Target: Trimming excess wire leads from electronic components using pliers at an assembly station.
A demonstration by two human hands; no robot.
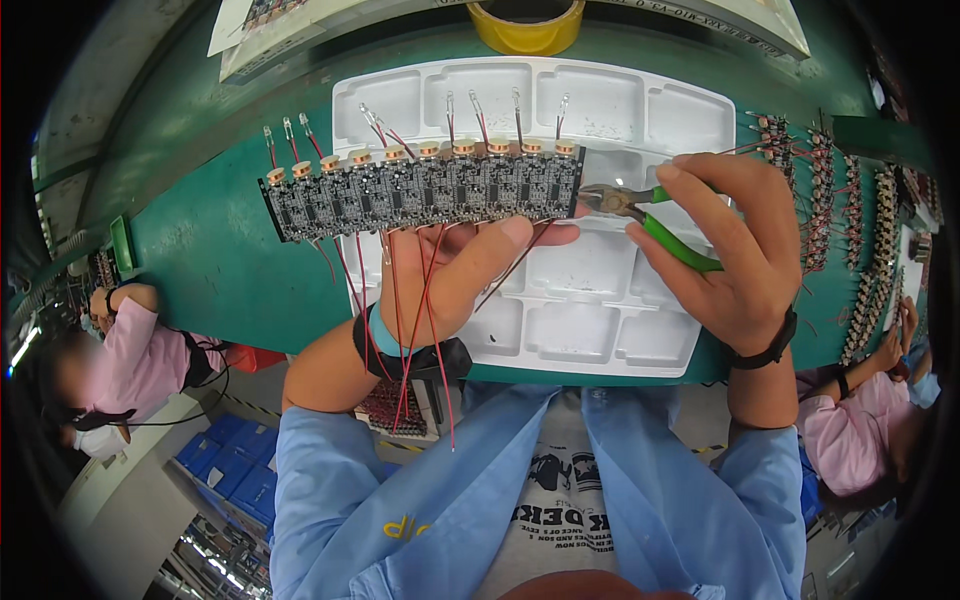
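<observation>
Workbench (200, 250): a green table fills the upper view, its edges bowed by the wide lens, with the work held up above it at chest height.
Tray (620, 110): a white plastic tray with moulded pockets lies flat on the bench right under both hands, seemingly placed there to catch whatever drops.
Circuit strip (425, 192): a long dark strip of joined small boards, held over the tray's near-left part; its long axis runs left to right, the left end dipping slightly. Tan round parts line its top edge, small clear bulbs on red leads point away from the person, and red wires (415, 320) trail down toward the wrist.
Left hand (455, 275): clasped around the strip from beneath, thumb stretched along its lower edge, apparently steadying the right end for the tool.
Right hand (725, 245): wrapped tight round the handles of the cutters, fingers curled over the top.
Cutters (640, 215): green-handled side cutters, nose pointing left and touching the strip's right end; whether the blades are biting is too small to tell.
Tape roll (527, 25): yellow, at the far edge of the bench.
Finished strips (860, 230): rows of similar boards lie at the right.
Others: two people in pink sleeves work at either side.
</observation>
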